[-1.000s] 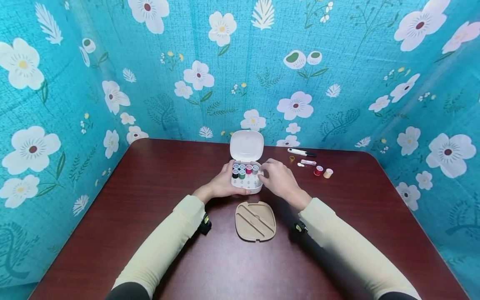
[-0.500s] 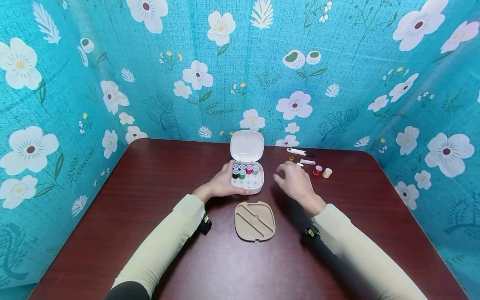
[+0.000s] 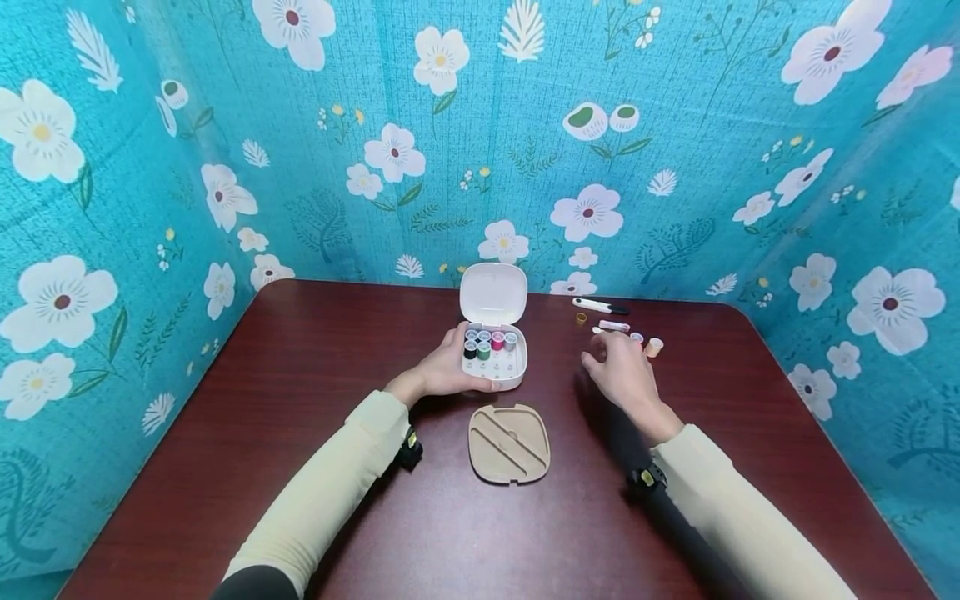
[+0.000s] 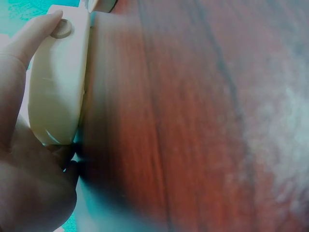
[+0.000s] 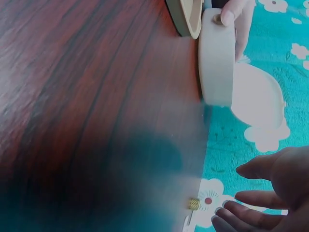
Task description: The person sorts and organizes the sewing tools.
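Observation:
My left hand (image 3: pixel 442 367) grips the left side of a white sewing box (image 3: pixel 512 383), its thumb along the front by a round button, as the left wrist view shows. Several thread spools, among them black (image 3: pixel 470 351), green (image 3: pixel 483 351) and pink (image 3: pixel 497 340), stand in the rear rows of pegs; the front pegs are bare. The box's lid (image 3: pixel 493 293) is raised. My right hand (image 3: pixel 626 375) is over the table, right of the box, fingers loosely bent and holding nothing. Near its fingertips are a beige spool (image 3: pixel 655 347) and a red spool (image 3: pixel 637 337), mostly hidden.
A beige tray insert (image 3: pixel 509 444) lies in front of the box. Behind the right hand are a white-and-black tool (image 3: pixel 600 306), a gold thimble (image 3: pixel 581 318), a small pink item (image 3: pixel 614 326) and a small white piece (image 3: pixel 597 330). Flowered cloth (image 3: pixel 420 167) encloses the table's back.
My right hand has left the box's right edge and moved right towards the loose spools, now covering most of the red one. The left hand and box stay put.

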`<state>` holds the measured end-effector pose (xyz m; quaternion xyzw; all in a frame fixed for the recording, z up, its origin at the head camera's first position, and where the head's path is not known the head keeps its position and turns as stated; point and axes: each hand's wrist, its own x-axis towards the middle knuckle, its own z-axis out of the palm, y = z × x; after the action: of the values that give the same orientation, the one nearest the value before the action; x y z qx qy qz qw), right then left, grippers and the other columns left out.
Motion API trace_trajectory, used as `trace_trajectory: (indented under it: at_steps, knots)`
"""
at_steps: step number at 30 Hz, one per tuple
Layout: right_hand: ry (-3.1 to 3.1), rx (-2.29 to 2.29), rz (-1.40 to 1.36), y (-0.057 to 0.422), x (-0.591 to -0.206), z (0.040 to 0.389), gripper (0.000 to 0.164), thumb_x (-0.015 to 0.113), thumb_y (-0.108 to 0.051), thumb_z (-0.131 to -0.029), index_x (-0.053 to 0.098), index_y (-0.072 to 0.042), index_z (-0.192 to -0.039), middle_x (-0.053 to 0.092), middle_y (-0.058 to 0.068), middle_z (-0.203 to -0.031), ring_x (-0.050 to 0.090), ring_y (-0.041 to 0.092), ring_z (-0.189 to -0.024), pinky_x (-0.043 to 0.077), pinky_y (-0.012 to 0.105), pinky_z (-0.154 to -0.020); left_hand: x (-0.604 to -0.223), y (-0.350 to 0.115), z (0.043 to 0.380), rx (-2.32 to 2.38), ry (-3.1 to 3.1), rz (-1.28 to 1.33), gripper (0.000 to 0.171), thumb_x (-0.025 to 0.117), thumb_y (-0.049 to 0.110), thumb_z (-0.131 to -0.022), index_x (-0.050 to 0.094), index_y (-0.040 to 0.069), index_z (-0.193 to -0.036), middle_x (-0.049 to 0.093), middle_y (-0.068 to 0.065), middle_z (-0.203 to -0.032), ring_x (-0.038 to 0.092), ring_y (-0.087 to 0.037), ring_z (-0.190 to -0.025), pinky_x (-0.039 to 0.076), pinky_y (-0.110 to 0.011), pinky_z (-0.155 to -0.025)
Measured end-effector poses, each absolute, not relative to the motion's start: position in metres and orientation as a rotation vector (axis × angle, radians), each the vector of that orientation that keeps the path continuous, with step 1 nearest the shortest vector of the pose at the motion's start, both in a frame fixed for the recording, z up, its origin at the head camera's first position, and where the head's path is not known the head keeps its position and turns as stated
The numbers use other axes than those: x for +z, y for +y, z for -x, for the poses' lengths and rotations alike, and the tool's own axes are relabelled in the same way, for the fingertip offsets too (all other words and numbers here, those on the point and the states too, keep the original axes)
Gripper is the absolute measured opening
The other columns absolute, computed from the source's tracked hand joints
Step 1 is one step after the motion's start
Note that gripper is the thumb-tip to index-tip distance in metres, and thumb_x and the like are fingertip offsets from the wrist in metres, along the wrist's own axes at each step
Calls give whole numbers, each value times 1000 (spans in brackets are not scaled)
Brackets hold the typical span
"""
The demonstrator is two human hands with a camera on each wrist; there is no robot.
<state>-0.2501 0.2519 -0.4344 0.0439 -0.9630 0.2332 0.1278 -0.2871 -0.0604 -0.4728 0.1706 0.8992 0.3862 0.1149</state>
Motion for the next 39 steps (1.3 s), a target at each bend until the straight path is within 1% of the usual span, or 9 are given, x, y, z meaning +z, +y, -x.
trace_trajectory:
  at_steps: [3, 8, 9, 11, 15, 19, 24, 32, 39]
  knots:
    - [-2789, 687, -109, 259, -437, 248, 26, 73, -18, -92, 72, 1, -110, 72, 20, -105, 64, 37, -98, 51, 57, -76, -474, -60, 287, 1129, 2631, -498, 125, 90, 54, -68, 16, 14, -159, 32, -15, -151, 46, -29, -131, 39, -44, -111]
    - [-2790, 754, -79, 271, -441, 245, 35, 72, -19, -92, 68, 6, -115, 67, 25, -109, 66, 39, -98, 49, 57, -84, -475, -60, 286, 1116, 2633, -494, 126, 90, 56, -67, 15, 16, -160, 32, -15, -151, 46, -28, -131, 40, -43, -111]
    - [-2786, 768, -68, 274, -441, 244, 36, 72, -20, -92, 68, 7, -116, 66, 25, -109, 65, 40, -98, 51, 58, -82, -475, -60, 286, 1120, 2633, -494, 126, 90, 56, -67, 15, 16, -160, 33, -14, -151, 46, -28, -131, 40, -44, -111]
    - [-2776, 792, -48, 280, -442, 244, 36, 72, -19, -92, 66, 8, -115, 65, 27, -107, 64, 42, -99, 50, 58, -84, -474, -60, 286, 1123, 2633, -495, 126, 90, 57, -66, 16, 16, -159, 33, -14, -151, 47, -29, -131, 39, -44, -111]
    - [-2761, 828, 10, 291, -445, 246, 39, 71, -17, -92, 64, 11, -119, 65, 31, -111, 59, 47, -105, 46, 59, -92, -474, -61, 286, 1127, 2632, -492, 126, 91, 57, -66, 17, 16, -159, 33, -14, -151, 46, -28, -131, 39, -44, -111]
    - [-2774, 893, 96, 300, -450, 250, 46, 70, -18, -93, 59, 14, -125, 62, 34, -118, 57, 47, -110, 44, 58, -99, -473, -62, 286, 1129, 2633, -484, 126, 90, 56, -67, 15, 16, -160, 32, -15, -152, 46, -29, -131, 39, -45, -111]
    - [-2802, 973, 217, 304, -454, 253, 55, 69, -23, -94, 52, 15, -130, 59, 35, -123, 54, 47, -114, 42, 57, -103, -473, -62, 285, 1130, 2635, -481, 126, 90, 54, -68, 14, 14, -160, 32, -15, -152, 46, -29, -131, 39, -46, -111]
    - [-2812, 1110, 323, 302, -458, 260, 59, 69, -25, -94, 48, 15, -133, 55, 37, -132, 52, 49, -122, 39, 55, -107, -473, -61, 285, 1118, 2641, -482, 127, 90, 56, -68, 13, 14, -161, 31, -15, -153, 45, -29, -133, 39, -45, -112]
    - [-2734, 1301, 421, 302, -463, 271, 77, 69, -24, -96, 29, 12, -151, 44, 34, -147, 43, 44, -137, 34, 52, -114, -473, -60, 286, 1116, 2633, -496, 127, 90, 57, -67, 14, 15, -160, 32, -14, -152, 46, -28, -132, 39, -44, -112]
